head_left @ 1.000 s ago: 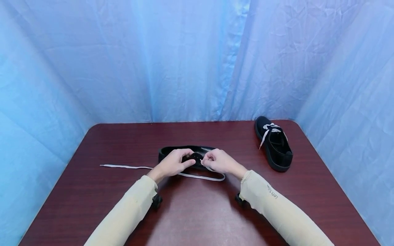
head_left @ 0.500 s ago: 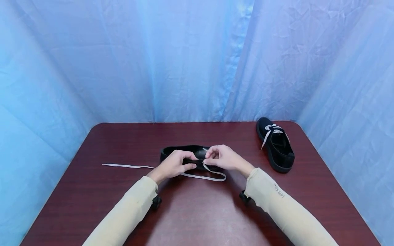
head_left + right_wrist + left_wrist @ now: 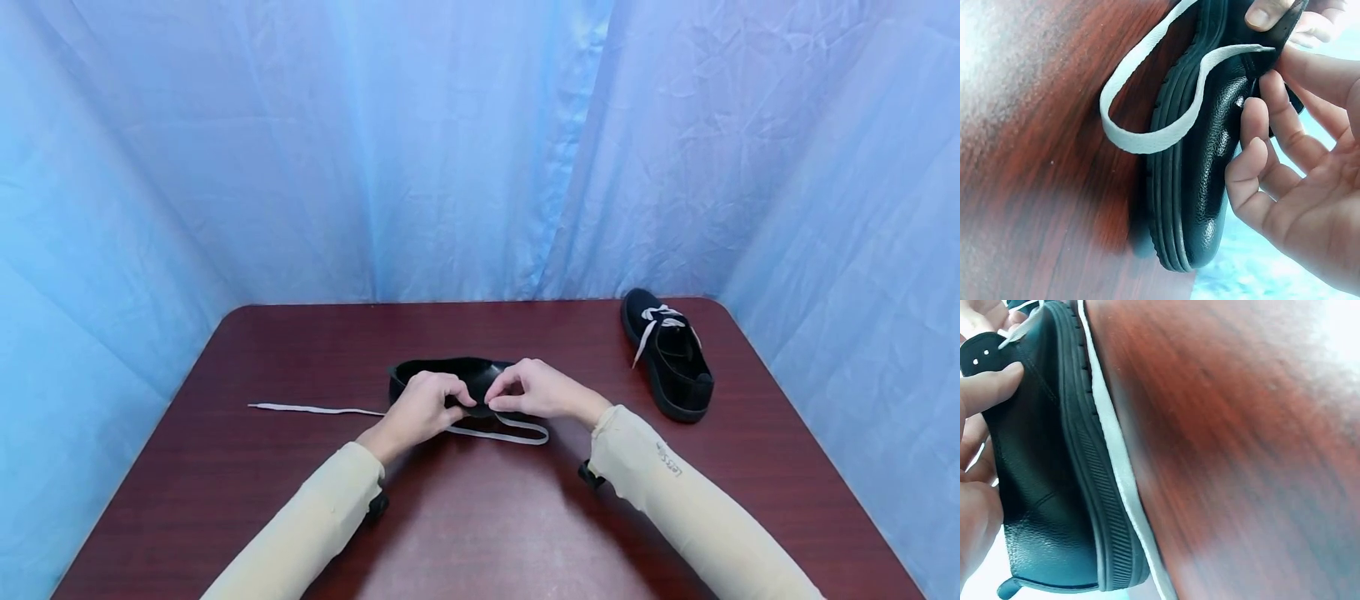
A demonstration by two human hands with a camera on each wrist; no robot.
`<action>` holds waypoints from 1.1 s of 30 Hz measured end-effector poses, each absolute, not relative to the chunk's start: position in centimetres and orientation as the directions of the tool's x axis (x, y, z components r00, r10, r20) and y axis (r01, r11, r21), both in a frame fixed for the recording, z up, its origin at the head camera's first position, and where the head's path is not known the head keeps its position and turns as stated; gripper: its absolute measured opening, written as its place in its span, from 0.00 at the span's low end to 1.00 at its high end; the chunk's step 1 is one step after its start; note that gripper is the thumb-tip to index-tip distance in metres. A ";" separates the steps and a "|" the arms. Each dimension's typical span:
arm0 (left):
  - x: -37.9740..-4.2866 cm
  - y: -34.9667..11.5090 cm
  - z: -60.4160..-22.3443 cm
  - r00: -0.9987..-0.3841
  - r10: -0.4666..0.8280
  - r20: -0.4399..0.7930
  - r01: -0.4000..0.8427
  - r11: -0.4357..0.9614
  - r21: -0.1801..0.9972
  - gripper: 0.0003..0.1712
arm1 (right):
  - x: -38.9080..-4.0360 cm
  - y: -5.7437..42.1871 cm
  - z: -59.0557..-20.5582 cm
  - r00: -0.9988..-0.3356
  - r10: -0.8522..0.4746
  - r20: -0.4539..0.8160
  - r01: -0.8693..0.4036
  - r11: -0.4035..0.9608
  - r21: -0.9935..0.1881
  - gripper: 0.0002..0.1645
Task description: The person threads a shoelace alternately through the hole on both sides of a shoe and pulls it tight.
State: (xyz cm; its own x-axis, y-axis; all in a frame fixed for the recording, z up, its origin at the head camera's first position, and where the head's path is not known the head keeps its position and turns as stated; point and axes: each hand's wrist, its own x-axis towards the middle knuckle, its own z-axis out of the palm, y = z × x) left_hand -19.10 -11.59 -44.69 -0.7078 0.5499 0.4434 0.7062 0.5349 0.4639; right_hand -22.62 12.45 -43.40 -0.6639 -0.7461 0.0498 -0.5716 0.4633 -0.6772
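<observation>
A black leather shoe (image 3: pixel 438 365) lies across the middle of the table, its opening toward the far side. My left hand (image 3: pixel 427 402) grips its near eyelet flap (image 3: pixel 985 357), the thumb pressed on the outer face beside two bare holes. A white shoelace (image 3: pixel 1147 140) loops out in front of the shoe and runs to a hole in that flap, as the right wrist view shows. Right there my right hand (image 3: pixel 543 390) pinches the lace end, thumb and fingertips at the flap's edge. The lace tip is mostly hidden between the fingers.
A second black shoe (image 3: pixel 684 375), with white laces (image 3: pixel 660 315) threaded, stands at the back right of the dark red table (image 3: pixel 480 517). The long lace tail (image 3: pixel 315 409) stretches left over the tabletop. Blue curtains (image 3: pixel 465 150) hang behind and at both sides.
The flap has been tipped down toward the near side, so more of the shoe's inside shows. My right hand shifted right, then came back left and lower, close to the left fingertips.
</observation>
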 end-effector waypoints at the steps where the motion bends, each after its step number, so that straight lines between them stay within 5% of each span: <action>1: -19.1 -11.6 -44.6 -0.711 0.551 0.437 0.703 0.535 0.469 0.11 | -22.6 12.4 -43.4 -0.659 -0.750 0.060 -0.587 0.463 -0.664 0.04; 8: -19.5 -11.5 -44.6 -0.712 0.563 0.420 0.699 0.510 0.501 0.10 | -22.4 12.0 -43.4 -0.688 -0.715 0.129 -0.605 0.465 -0.646 0.04; 17: -19.9 -11.6 -44.9 -0.712 0.576 0.401 0.695 0.498 0.519 0.09 | -23.6 13.1 -42.1 -0.941 -0.301 0.153 -0.265 0.377 -0.887 0.10; 24: -19.9 -12.1 -44.9 -0.724 0.563 0.399 0.682 0.499 0.534 0.10 | -22.9 12.9 -43.0 -0.934 -0.350 -0.072 -0.094 0.435 -0.895 0.30; 33: -19.8 -12.3 -44.9 -0.732 0.556 0.394 0.669 0.481 0.567 0.09 | -22.1 12.3 -43.5 -0.906 -0.419 -0.067 -0.226 0.611 -0.758 0.19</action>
State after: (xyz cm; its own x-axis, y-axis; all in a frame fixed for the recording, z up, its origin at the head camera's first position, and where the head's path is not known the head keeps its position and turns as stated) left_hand -19.80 -12.26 -44.88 -0.7325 0.5556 0.3935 0.6691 0.4807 0.5668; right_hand -22.10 12.34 -43.54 -0.9056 -0.4188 -0.0672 -0.2264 0.6113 -0.7584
